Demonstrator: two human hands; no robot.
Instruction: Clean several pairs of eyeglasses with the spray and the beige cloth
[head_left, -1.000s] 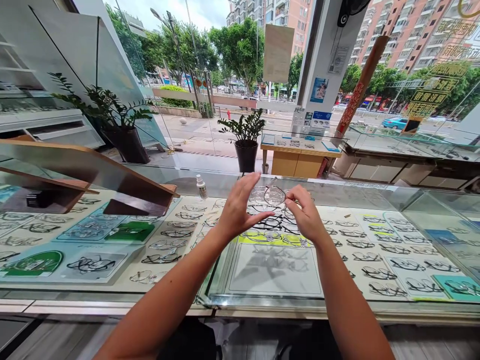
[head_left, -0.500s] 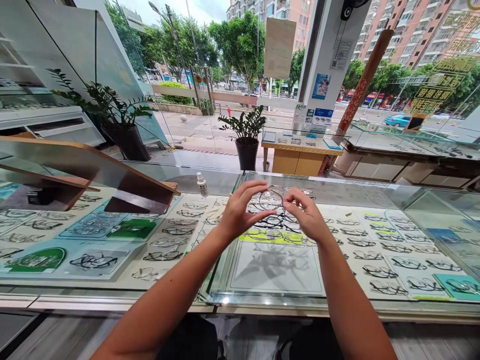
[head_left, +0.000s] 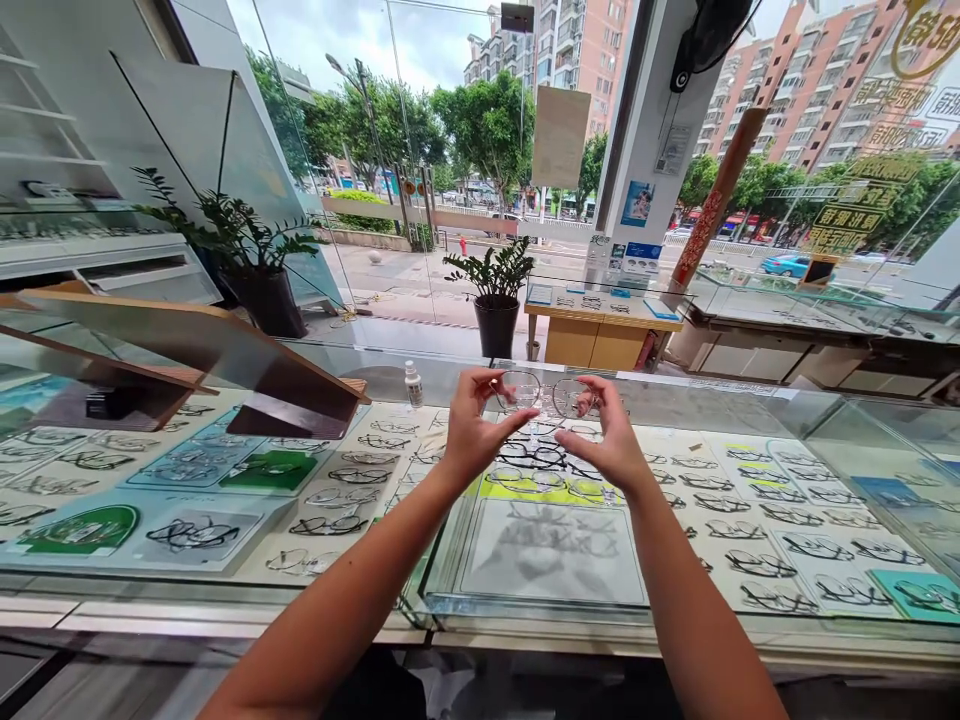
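Observation:
A pair of thin-rimmed eyeglasses is held up above the glass counter, its two round lenses facing me. My left hand grips its left side, fingers behind the rim and thumb stretched below the lens. At the other end my right hand has its fingers at the right rim, the thumb pointing inward underneath. The temples are hard to make out. Below the hands, rows of glasses on a yellow strip and a pale panel show through the countertop.
A small white spray bottle stands on the counter left of my hands. Farther left, a tilted wooden board juts over the case. Many frames lie in the display case on the right. A potted plant stands beyond the counter.
The eyeglasses have turned from edge-on to facing me, both lenses now showing. My right hand has opened its thumb downward and shifted to the right rim. The view has tilted up slightly.

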